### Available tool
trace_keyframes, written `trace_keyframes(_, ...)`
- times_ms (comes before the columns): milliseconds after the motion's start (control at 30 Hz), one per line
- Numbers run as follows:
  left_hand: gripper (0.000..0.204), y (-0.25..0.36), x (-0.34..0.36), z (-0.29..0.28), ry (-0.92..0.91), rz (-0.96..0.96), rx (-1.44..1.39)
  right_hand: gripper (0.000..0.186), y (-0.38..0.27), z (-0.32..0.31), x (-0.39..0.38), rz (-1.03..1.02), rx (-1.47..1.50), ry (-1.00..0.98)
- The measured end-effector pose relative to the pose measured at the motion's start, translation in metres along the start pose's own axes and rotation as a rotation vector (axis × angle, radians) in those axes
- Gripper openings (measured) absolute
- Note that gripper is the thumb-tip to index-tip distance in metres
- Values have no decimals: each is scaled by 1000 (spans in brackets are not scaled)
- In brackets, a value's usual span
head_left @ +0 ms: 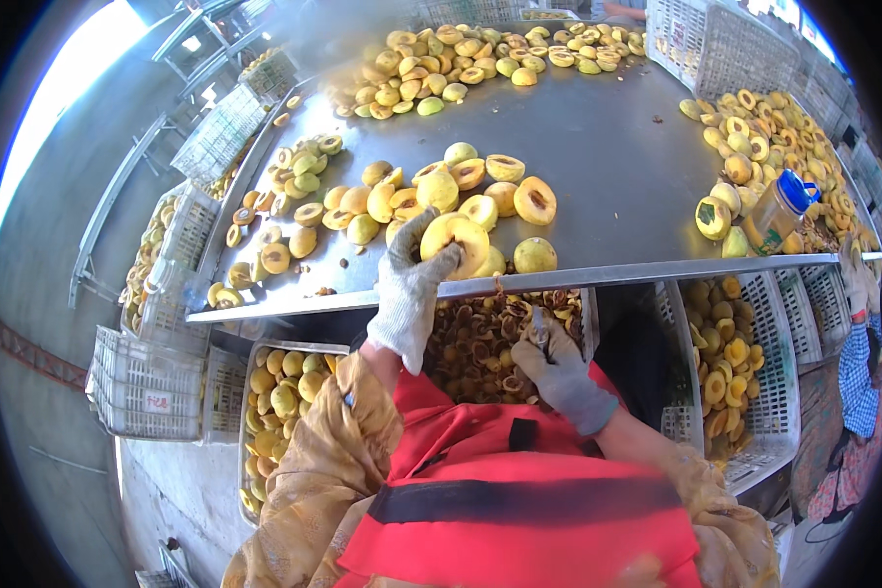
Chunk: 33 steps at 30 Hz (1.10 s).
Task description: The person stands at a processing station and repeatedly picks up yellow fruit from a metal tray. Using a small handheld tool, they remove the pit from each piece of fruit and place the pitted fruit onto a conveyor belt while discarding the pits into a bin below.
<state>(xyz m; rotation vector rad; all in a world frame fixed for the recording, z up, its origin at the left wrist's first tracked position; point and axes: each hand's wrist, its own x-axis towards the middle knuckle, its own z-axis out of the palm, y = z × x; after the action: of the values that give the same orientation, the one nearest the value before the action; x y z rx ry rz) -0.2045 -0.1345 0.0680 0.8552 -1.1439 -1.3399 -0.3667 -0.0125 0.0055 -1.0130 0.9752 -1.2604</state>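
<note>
My left hand [409, 284], in a whitish knitted glove, grips a halved yellow fruit [456, 244] at the table's near edge. The fruit's cut face is toward me, with a hollow at its middle and my fingertips at it. Lower and to the right, my right hand [559, 370], in a dirty grey glove, is closed around a small metal tool [537, 319]. Only a short end of it shows. Beneath that hand stands a crate with brown pit scraps [475, 338]. Beyond my left hand lie several cut fruit halves [534, 200] and a rounded yellow fruit [535, 255].
The metal table [598, 176] carries a large fruit pile [431, 69] at the back and another [804, 137] at right. A blue-lidded jar [779, 211] stands there. Crates of fruit [282, 387] flank me below the table. Another person's gloved hand [858, 279] is at far right.
</note>
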Motion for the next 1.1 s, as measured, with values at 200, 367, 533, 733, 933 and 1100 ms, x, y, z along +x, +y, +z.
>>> trace_keyframes(200,40,2,-73,9,-45,-205,-573,15,-55,31,14,-737,-569,-26)
trace_keyframes(367,46,18,-85,-7,-120,-240,-722,27,-54,31,2,-348,-795,-94)
trace_keyframes(533,50,25,-99,-4,-91,-160,-525,27,-56,39,-1,-352,-933,-70)
trace_keyframes(733,48,12,-107,-3,-47,52,-346,28,-62,56,-5,-402,-1083,-29)
trace_keyframes(933,40,14,-109,-9,14,125,-88,40,-57,64,-6,-236,-1233,-70)
trace_keyframes(1100,32,17,-101,-9,48,95,46,37,-44,76,-9,-34,-960,-56)
